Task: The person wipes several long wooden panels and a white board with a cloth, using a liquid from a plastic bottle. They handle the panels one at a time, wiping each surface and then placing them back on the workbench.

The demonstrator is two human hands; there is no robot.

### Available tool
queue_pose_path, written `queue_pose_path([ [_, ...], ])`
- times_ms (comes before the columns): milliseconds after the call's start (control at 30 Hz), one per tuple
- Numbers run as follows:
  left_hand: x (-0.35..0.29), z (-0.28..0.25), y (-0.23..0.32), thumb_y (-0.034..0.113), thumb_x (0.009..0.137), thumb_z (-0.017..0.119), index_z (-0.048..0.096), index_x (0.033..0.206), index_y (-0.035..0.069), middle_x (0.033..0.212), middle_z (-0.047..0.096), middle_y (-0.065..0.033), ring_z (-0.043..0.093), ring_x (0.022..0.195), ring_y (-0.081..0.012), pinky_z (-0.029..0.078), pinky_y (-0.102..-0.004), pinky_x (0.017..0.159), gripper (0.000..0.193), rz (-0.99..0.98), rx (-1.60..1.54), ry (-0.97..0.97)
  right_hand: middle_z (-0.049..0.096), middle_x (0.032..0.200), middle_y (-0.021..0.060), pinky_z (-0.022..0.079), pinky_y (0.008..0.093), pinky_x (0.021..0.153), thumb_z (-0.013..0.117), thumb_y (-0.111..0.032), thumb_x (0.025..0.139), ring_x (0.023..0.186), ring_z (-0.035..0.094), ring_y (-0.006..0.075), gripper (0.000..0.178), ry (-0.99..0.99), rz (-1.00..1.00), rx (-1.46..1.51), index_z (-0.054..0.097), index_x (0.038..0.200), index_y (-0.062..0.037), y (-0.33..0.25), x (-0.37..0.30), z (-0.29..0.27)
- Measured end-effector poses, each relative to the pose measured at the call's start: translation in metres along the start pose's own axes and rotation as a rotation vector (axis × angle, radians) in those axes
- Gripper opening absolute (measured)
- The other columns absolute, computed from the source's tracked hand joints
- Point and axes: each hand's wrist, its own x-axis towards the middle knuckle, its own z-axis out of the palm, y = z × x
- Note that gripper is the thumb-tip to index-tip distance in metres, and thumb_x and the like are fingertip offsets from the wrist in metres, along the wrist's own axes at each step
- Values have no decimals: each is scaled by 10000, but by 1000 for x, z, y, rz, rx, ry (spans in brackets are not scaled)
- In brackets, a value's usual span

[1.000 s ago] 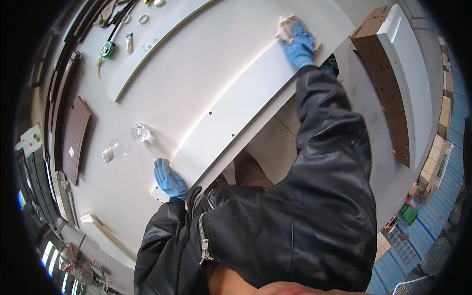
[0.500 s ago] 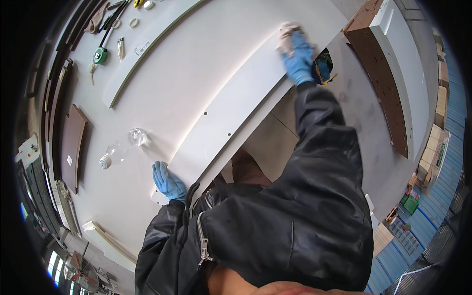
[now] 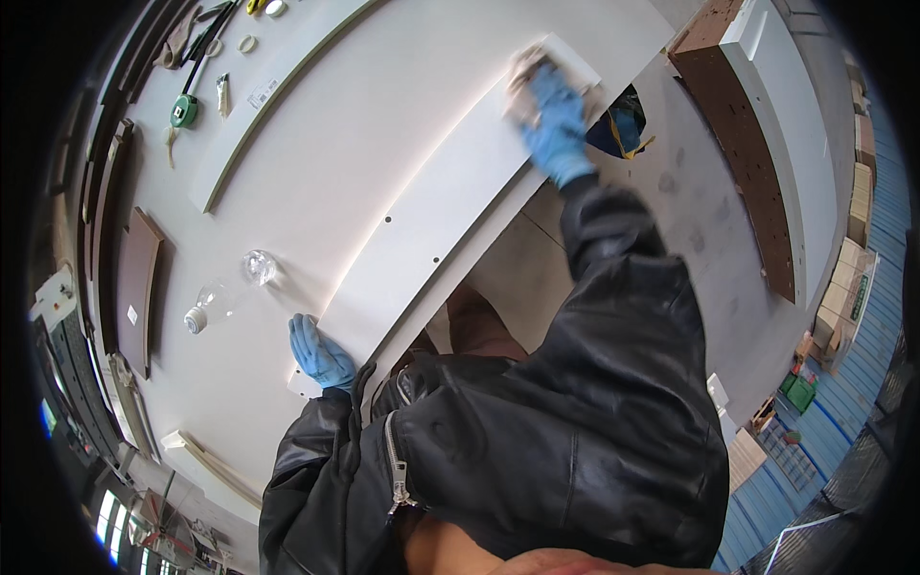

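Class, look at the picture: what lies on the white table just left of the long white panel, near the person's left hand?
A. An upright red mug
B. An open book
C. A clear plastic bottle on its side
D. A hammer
C: a clear bottle with a white cap lies on its side on the table, just left of the panel and above the gloved left hand.

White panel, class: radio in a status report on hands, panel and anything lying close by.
Left hand flat on the white panel at its near end. Right hand pressing a cloth on the far end. Clear plastic bottle lying beside, apart from the panel.
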Motion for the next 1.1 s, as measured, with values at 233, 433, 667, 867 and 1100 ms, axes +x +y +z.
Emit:
queue_pose_path([
  [233, -7, 8, -8, -28, 999, 518, 582, 1405, -37, 1425, 622, -222, 553, 1372, -444, 430, -533, 1158, 411, -36, -80, 37, 297, 1703, 202, 137, 542, 1291, 478, -710, 985, 1588, 263, 337, 978, 219, 149, -81, 283, 1638, -9, 22, 48, 28],
  [433, -6, 4, -9, -26, 998, 517, 581, 1403, -38, 1438, 611, -220, 547, 1377, -442, 422, -534, 1162, 411, 6, -9, -14, 629, 1292, 110, 402, 489, 1152, 482, -402, 1049, 1224, 594, 232, 398, -136, -195, 185, 637, 1284, -121, -49, 0, 22],
  [667, -4, 3, -7, -14, 1006, 511, 583, 1400, -37, 1412, 627, -217, 560, 1359, -451, 435, -533, 1152, 401, 16, -7, -15, 423, 1613, 203, 264, 524, 1239, 603, -680, 934, 1510, 385, 355, 905, 117, 2, -358, 409, 1565, -60, 88, 106, 45],
  [867, 0, 0, -5, -9, 1008, 510, 579, 1401, -52, 1412, 627, -224, 561, 1359, -454, 437, -535, 1150, 402, 48, -4, -5, 348, 1667, 202, 172, 520, 1294, 536, -710, 939, 1554, 312, 357, 944, -212, -146, -211, 346, 1630, -96, -41, 21, 19],
  [1100, 0, 0, -2, 2, 1013, 519, 587, 1390, -48, 1408, 627, -225, 562, 1357, -451, 434, -533, 1155, 386, 17, -11, -17, 391, 1656, 144, 224, 440, 1281, 479, -504, 1025, 1529, 368, 318, 661, -263, -105, 281, 458, 1567, -125, 32, 72, 15],
])
